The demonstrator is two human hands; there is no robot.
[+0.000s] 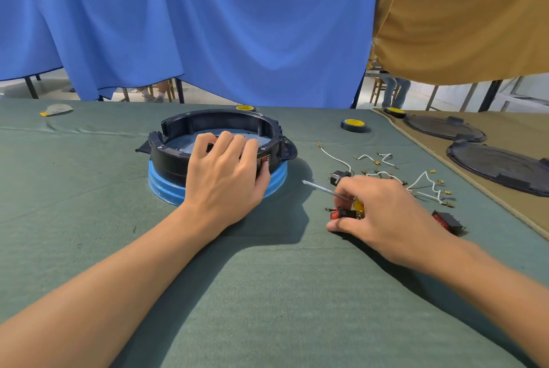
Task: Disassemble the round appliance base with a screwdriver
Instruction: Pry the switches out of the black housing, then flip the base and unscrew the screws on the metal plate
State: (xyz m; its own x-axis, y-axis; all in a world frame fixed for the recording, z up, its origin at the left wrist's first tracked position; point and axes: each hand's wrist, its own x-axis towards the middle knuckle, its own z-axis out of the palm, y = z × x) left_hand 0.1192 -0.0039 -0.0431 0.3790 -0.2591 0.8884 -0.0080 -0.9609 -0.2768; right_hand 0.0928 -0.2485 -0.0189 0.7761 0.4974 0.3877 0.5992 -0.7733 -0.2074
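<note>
The round appliance base [178, 156], a black ring on a blue rim, lies upside down on the green table cloth [267, 278]. My left hand [225, 177] grips its near wall, fingers curled over the rim and thumb on the red label outside. To the right, my right hand [383, 213] holds the screwdriver [322, 188]; its metal shaft points left toward the base and the yellow handle shows between my fingers. A small red and black switch [344, 213] lies under that hand's fingers; whether they hold it is unclear.
Loose white wires with brass terminals [421, 180], a small black part [338, 176] and another red switch [447, 220] lie right of my hand. Two tape rolls [353, 125] sit farther back. Two dark round covers [502, 167] rest on the tan cloth at right. Blue curtain hangs behind.
</note>
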